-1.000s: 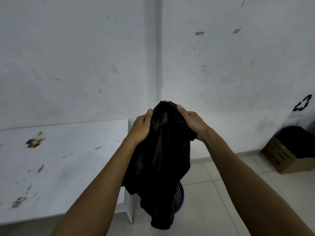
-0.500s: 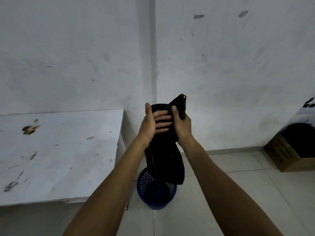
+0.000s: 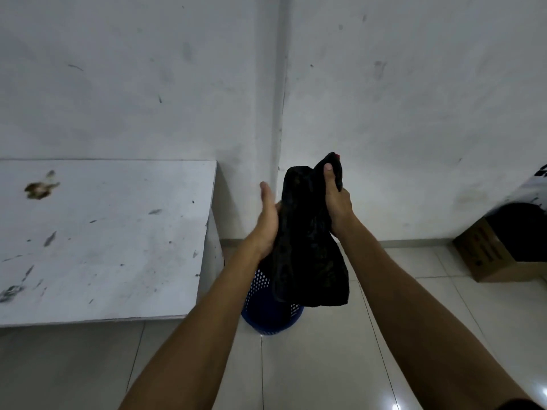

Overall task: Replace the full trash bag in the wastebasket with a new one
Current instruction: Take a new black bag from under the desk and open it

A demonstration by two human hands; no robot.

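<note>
Over on your left sits the white table [image 3: 103, 232], its top scuffed and stained, pushed up against the wall. Just past its right-hand corner you can see the blue wastebasket [image 3: 268, 316] standing on the tiled floor [image 3: 325, 365], perforated sides showing, its upper part hidden behind what you are holding.

Now your left hand [image 3: 268, 220]: it is up in front of you with the thumb raised and the palm laid against the left side of the black trash bag [image 3: 307, 250]. The fingers go behind the plastic, so you cannot tell whether they curl around it or only press flat.

The bag itself hangs bunched and crumpled between both hands, directly above the wastebasket, with its lower edge dangling in front of the basket's rim. A tiny red spot shows at its top corner.

Your right hand [image 3: 337, 199] grips the upper right part of the bag, thumb on the near side and fingers wrapped around the gathered plastic.

Far right, against the wall, a brown cardboard box [image 3: 491, 258] rests on the floor with something black in it.
</note>
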